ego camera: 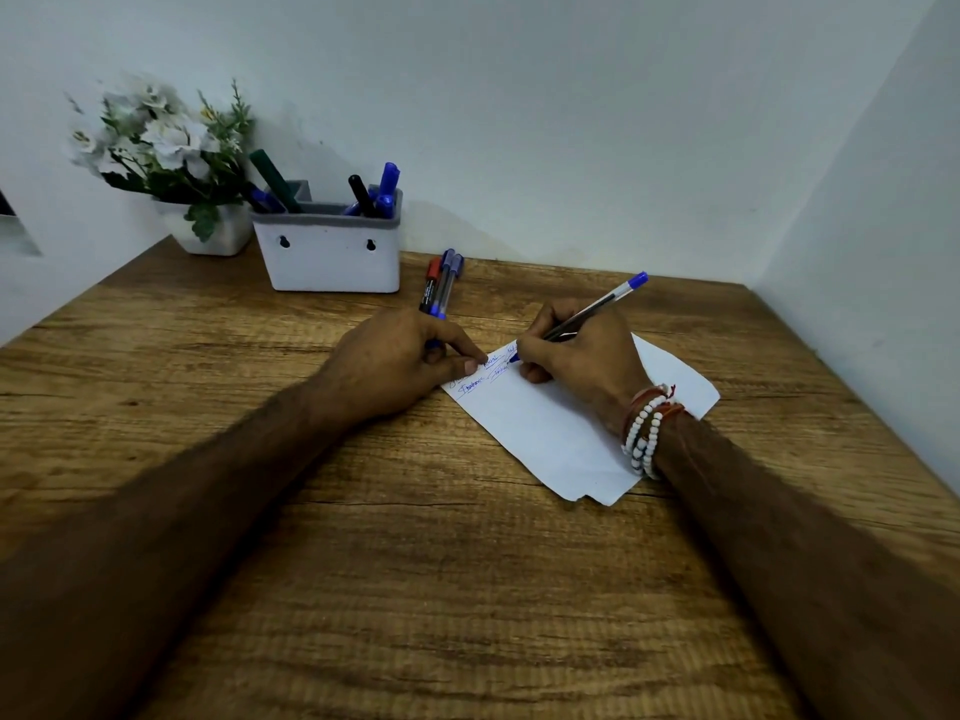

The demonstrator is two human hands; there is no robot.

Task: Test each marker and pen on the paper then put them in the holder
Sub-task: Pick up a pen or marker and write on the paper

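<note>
1. The pen [587,314] sits in the right hand [576,356], fingers and thumb curled round the lower barrel, with its tip on the paper [561,423]. I judge it light, stiff and smooth, so I'd keep hold near the tip.
2. The paper looks thin and apt to slide. The left hand [400,361] pins its top edge while pinching what seems a blue cap [434,346].
3. The spare pens [441,283] lie just beside the holder [332,257] — probably untested.
</note>
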